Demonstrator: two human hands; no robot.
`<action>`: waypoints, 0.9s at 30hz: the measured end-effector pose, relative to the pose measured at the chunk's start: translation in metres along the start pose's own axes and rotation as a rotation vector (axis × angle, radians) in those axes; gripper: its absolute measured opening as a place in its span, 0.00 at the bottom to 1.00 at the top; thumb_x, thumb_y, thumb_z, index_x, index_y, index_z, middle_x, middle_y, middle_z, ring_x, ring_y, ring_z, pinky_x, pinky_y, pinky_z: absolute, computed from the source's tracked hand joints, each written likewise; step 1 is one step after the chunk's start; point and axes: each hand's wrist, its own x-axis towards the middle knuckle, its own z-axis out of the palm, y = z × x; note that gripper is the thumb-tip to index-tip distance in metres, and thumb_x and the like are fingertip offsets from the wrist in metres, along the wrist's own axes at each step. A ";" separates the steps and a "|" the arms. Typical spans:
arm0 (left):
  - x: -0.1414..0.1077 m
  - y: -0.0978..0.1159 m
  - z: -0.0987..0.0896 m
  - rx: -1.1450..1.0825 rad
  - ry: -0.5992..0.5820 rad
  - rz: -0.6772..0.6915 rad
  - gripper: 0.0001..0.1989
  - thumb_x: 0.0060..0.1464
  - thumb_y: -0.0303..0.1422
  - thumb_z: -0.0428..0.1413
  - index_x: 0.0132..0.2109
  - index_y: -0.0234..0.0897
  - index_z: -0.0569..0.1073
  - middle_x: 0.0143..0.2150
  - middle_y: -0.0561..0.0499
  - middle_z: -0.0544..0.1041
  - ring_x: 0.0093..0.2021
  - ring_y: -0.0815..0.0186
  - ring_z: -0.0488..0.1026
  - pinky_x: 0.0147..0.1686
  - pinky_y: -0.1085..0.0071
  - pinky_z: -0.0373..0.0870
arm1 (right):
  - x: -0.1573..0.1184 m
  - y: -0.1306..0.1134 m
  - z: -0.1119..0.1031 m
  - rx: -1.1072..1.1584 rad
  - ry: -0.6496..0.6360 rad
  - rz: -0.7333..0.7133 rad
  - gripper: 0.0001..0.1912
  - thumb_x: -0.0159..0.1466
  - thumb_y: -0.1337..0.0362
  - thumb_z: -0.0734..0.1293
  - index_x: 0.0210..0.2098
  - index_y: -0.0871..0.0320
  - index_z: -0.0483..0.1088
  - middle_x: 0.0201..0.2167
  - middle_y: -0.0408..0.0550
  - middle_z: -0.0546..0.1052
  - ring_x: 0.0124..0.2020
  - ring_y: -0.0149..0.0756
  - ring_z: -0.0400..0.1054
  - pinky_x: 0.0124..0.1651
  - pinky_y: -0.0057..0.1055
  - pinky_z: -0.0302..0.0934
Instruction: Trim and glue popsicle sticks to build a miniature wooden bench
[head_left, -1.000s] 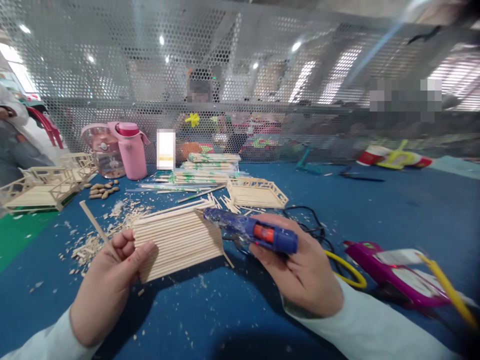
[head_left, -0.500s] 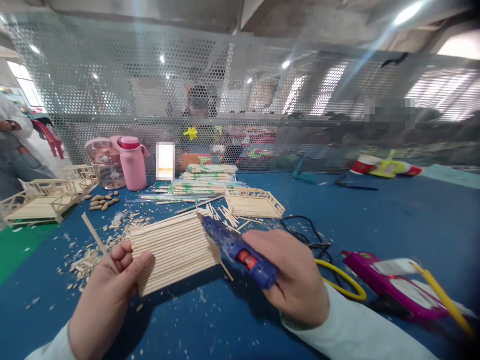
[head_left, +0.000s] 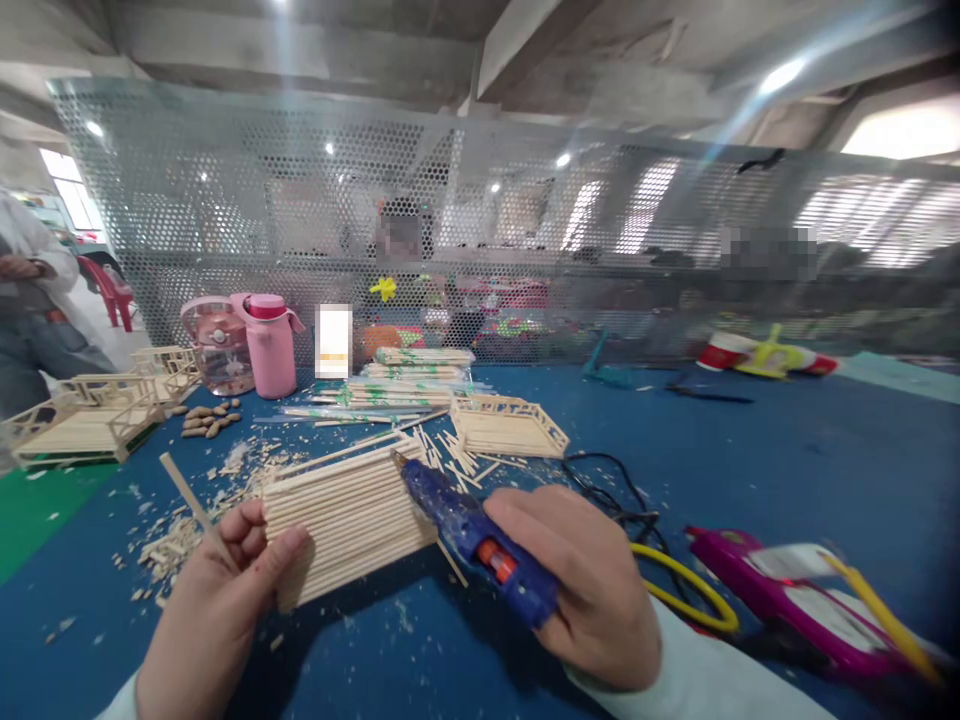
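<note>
My left hand (head_left: 217, 590) is closed on the left end of a flat panel of wooden sticks (head_left: 345, 520), laid side by side and held tilted above the table. A single loose stick (head_left: 187, 500) pokes up out of the same hand, between thumb and fingers. In my right hand (head_left: 589, 580) is a blue hot glue gun (head_left: 472, 535), gripped by its body. Its nozzle is at the panel's upper right part, close to the far edge; whether it touches is hard to see. Beyond the panel lies a small stick-built tray with railings (head_left: 510, 435).
Packs of sticks (head_left: 420, 375), peanuts (head_left: 206, 420) and two pink bottles (head_left: 271, 345) stand or lie behind. Wood scraps (head_left: 176, 535) litter the left. More stick models (head_left: 82, 420) sit far left. At right are a cable (head_left: 626, 480) and a magenta tool (head_left: 772, 580). A perforated screen (head_left: 300, 220) runs behind.
The view has tilted up a little, so the scene sits lower. The glue gun's nozzle has shifted slightly relative to the panel's far edge. Both hands keep their holds.
</note>
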 end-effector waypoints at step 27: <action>-0.006 -0.006 0.003 0.008 -0.044 0.079 0.18 0.38 0.38 0.64 0.34 0.36 0.65 0.29 0.52 0.78 0.30 0.66 0.75 0.29 0.76 0.72 | 0.001 -0.022 0.006 0.224 0.003 0.171 0.17 0.60 0.66 0.60 0.49 0.58 0.60 0.37 0.52 0.76 0.37 0.37 0.72 0.39 0.31 0.67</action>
